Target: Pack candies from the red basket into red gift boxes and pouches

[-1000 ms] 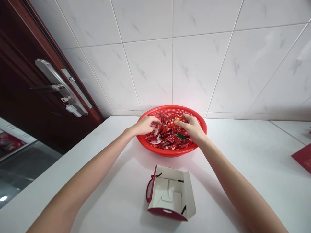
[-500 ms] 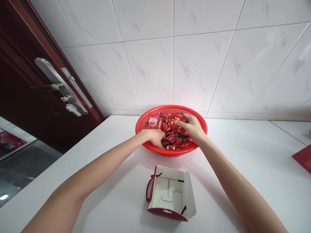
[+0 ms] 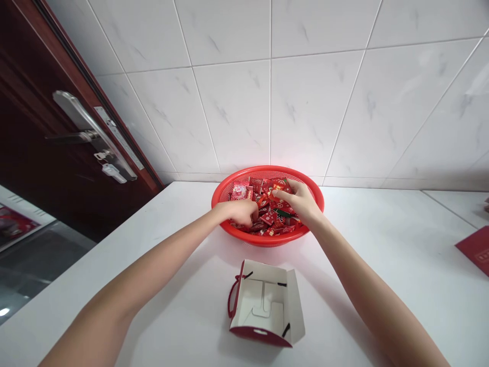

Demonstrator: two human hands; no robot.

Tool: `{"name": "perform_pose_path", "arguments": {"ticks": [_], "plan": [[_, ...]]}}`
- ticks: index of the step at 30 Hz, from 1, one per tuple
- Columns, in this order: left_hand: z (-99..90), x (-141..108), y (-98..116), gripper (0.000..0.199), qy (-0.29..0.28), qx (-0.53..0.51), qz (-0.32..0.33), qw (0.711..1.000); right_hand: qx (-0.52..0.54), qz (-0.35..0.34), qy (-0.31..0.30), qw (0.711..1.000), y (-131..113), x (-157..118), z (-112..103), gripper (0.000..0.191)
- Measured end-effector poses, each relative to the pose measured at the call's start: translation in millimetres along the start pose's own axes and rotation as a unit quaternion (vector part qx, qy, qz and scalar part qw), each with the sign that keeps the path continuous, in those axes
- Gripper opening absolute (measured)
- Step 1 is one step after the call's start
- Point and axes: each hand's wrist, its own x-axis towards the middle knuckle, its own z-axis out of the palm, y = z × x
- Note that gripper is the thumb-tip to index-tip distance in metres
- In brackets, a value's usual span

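Observation:
A red plastic basket (image 3: pixel 263 240) with a perforated wall stands near the tiled wall, filled with wrapped candies (image 3: pixel 268 218), mostly red. Over its left side is my left hand (image 3: pixel 243 211), fingers curled down and closed among the candies; what they pinch is hidden. At the right side of the basket, my right hand (image 3: pixel 301 201) holds red candy packets (image 3: pixel 280 189) between thumb and fingers. In front of the basket lies an open cardboard gift box (image 3: pixel 263 306), white inside and dark red outside, with a red cord handle (image 3: pixel 231 298) on its left.
A dark red door (image 3: pixel 38 132) with a metal handle and hanging keys (image 3: pixel 113 172) is at the left. White marbled tiles (image 3: pixel 229 112) rise behind the white tabletop (image 3: pixel 183 306). A red box (image 3: pixel 476 250) is partly visible at the right edge.
My left hand has lifted slightly and shifted left, its fingers now more curled. My right hand stays nearly in place with the packets. The gift box and basket have not moved.

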Motion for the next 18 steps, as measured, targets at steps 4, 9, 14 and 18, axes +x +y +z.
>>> {"name": "perform_pose_path", "arguments": {"ticks": [4, 9, 14, 18], "plan": [[-7.4, -2, -35, 0.042, 0.098, -0.139, 0.062, 0.983, -0.011, -0.005, 0.006, 1.000, 1, 1, 0, 0.021], [-8.9, -7, -57, 0.036, 0.168, -0.209, 0.139, 0.953, -0.012, -0.007, -0.003, 1.000, -2, -1, 0, 0.022], [-5.8, -9, -54, 0.038, 0.221, -0.189, 0.127, 0.948, -0.019, -0.003, -0.003, 1.000, -4, -3, 0, 0.023], [-5.9, -7, -49, 0.044, 0.302, -0.141, 0.077, 0.940, -0.010, 0.000, -0.002, 1.000, -6, -4, 1, 0.023]]}}
